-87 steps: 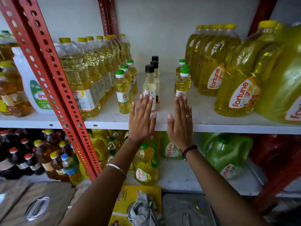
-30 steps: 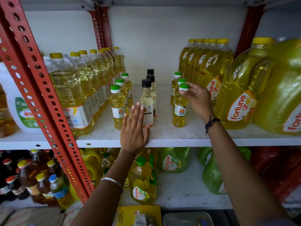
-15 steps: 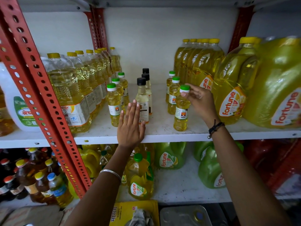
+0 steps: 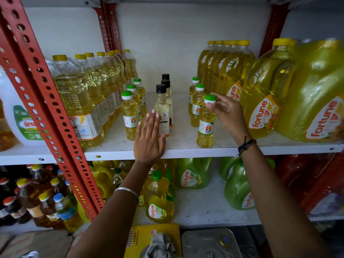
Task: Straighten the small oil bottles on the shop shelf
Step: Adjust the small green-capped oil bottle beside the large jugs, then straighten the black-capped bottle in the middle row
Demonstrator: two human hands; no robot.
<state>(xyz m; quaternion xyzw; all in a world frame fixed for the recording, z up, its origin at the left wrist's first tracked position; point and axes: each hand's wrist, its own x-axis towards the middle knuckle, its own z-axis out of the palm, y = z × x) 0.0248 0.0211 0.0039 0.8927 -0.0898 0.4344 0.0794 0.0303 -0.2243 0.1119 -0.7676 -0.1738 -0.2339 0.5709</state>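
Note:
Three rows of small oil bottles stand on the white shelf (image 4: 115,146). The left row has green caps, with its front bottle (image 4: 129,116) nearest me. The middle row has black caps, led by a pale bottle (image 4: 162,107). In the right row, the front green-capped bottle (image 4: 205,125) stands near the shelf edge. My right hand (image 4: 228,110) pinches that bottle's cap with its fingertips. My left hand (image 4: 149,140) lies flat with fingers together on the shelf edge, in front of the black-capped bottle and holding nothing.
Large yellow-capped oil bottles (image 4: 81,94) crowd the shelf's left side and big Fortune jugs (image 4: 260,101) fill the right. A red perforated upright (image 4: 46,101) crosses the left foreground. The lower shelf holds green jugs (image 4: 236,187) and dark bottles (image 4: 37,202).
My right hand has drawn the front right bottle forward toward the shelf edge, still holding its cap. My left hand stays flat at the edge.

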